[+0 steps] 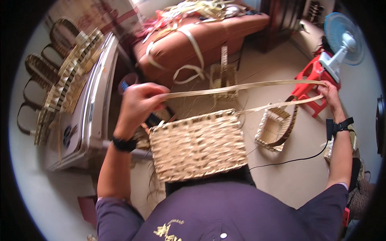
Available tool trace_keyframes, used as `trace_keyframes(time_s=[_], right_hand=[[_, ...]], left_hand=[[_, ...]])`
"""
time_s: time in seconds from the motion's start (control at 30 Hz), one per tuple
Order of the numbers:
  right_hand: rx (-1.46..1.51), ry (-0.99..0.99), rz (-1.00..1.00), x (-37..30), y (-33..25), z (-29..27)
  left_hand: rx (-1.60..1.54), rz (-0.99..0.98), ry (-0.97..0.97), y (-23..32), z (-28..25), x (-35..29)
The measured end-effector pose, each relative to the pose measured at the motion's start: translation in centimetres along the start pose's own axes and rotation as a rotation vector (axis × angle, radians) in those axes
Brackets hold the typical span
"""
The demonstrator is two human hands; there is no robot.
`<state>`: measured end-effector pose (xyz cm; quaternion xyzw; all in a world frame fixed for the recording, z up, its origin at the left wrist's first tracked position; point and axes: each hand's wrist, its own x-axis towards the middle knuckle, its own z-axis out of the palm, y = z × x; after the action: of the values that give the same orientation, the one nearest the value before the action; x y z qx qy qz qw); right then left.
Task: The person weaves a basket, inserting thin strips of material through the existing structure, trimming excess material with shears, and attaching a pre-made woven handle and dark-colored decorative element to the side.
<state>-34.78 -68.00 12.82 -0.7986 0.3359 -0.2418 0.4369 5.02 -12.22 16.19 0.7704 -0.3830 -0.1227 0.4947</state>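
Note:
A rectangular woven basket in natural straw colour lies across my lap, a flat side facing up. One long flat weaving strip stretches above it between my hands. My left hand pinches the strip at its left end, over the basket's far left corner. Far out to the right, my right hand is closed on the strip where it doubles back. From there a lower length runs back to the basket's far right corner. Each wrist wears a black band.
Two small handled baskets, one nearer and one farther, stand on the floor. Several more baskets line the left table, with scissors. Loose strips cover a reddish-brown sofa. A fan sits on a red stool.

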Motion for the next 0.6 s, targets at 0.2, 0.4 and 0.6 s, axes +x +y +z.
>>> trace_keyframes(time_s=[0.2, 0.4, 0.6], right_hand=[[-0.301, -0.480, -0.239, -3.2, -6.7, 13.5], [0.387, -0.840, -0.177, -8.1, -12.5, 25.1], [0.209, -0.721, -0.082, -6.6, -11.6, 25.0]], left_hand=[[-0.083, 0.025, -0.283, 2.8, 9.3, 2.4], [-0.169, -0.058, -0.411, 3.9, 12.8, 3.3], [-0.032, -0.041, -0.452, 2.2, 13.3, 3.8]])
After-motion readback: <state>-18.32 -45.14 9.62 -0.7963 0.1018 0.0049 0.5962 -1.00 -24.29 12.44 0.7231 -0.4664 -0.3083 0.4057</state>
